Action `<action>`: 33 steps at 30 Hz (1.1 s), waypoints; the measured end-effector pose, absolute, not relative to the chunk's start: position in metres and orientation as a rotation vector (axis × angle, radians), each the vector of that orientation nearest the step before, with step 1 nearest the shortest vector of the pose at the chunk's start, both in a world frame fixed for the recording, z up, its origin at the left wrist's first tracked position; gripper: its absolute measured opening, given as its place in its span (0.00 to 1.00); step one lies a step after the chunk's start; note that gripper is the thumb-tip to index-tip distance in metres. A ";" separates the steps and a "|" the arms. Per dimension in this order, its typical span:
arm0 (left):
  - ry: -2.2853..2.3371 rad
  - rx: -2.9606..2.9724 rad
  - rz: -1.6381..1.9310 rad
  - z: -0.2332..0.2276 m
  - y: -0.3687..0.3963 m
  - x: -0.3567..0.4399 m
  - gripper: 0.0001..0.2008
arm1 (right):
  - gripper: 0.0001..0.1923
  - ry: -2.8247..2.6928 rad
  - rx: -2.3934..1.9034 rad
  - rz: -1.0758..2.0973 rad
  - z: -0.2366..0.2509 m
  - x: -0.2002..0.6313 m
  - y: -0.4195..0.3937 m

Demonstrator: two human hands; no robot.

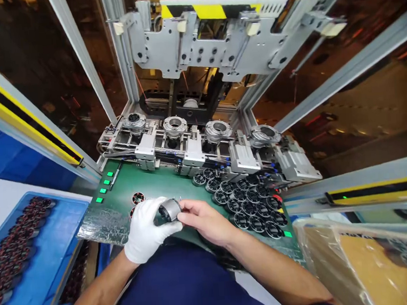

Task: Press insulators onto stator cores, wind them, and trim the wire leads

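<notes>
My left hand (144, 231), in a white glove, grips a small grey metal cylinder part (170, 209) over the green work surface (164, 185). My bare right hand (204, 220) touches the same part from the right with its fingertips. Just left of the gloved hand lies a round wound stator (138, 197) on the green surface. To the right of my hands stands a cluster of several black round motor parts (252, 205).
Behind the green surface a machine carries a row of several round metal fixtures (175, 125) under a grey press frame (213, 45). A blue tray (41, 270) of wound copper parts sits at the left. A plastic-wrapped box (364, 257) sits at the right.
</notes>
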State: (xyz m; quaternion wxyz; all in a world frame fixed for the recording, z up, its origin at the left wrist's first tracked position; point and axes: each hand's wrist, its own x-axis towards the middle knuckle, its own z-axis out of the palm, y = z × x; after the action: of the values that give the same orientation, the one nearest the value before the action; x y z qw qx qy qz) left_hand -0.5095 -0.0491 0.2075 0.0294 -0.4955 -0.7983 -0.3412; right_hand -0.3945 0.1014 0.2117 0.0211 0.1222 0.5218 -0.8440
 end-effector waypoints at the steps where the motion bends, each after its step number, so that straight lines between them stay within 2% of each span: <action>1: -2.498 -1.499 -1.071 0.206 -0.051 -0.512 0.29 | 0.20 1.600 0.369 -2.586 0.210 -0.399 0.102; 5: -2.502 -1.275 -1.048 0.192 -0.078 -0.529 0.39 | 0.18 1.702 0.242 -2.465 0.220 -0.426 0.126; 7: -2.535 -1.072 -1.026 0.176 -0.100 -0.540 0.36 | 0.15 2.104 0.108 -2.329 0.236 -0.451 0.156; 9: -2.587 -0.848 -1.030 0.153 -0.123 -0.551 0.30 | 0.10 2.778 0.009 -1.951 0.255 -0.485 0.193; 10: -2.611 -0.753 -1.037 0.140 -0.132 -0.556 0.28 | 0.08 3.105 0.006 -1.661 0.263 -0.503 0.213; 11: -2.633 -0.673 -1.040 0.127 -0.141 -0.560 0.27 | 0.07 3.338 0.048 -1.331 0.269 -0.521 0.232; 12: -2.650 -0.612 -1.039 0.116 -0.147 -0.563 0.27 | 0.06 3.431 0.100 -1.153 0.274 -0.538 0.250; 16: -2.682 -0.508 -1.005 0.087 -0.157 -0.566 0.29 | 0.05 3.437 0.166 -0.846 0.269 -0.581 0.294; 20: -2.707 -0.529 -0.986 0.087 -0.154 -0.565 0.30 | 0.08 3.384 0.151 -0.629 0.257 -0.585 0.302; 33: -2.703 -0.634 -0.897 0.089 -0.152 -0.569 0.27 | 0.08 3.211 0.283 -0.206 0.278 -0.596 0.289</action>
State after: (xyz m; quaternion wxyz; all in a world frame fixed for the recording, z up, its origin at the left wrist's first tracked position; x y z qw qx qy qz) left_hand -0.5689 -0.1519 0.0886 0.1119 -0.2158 -0.9206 -0.3055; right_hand -0.5965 0.2888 0.2779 -0.0443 0.0877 0.9931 -0.0637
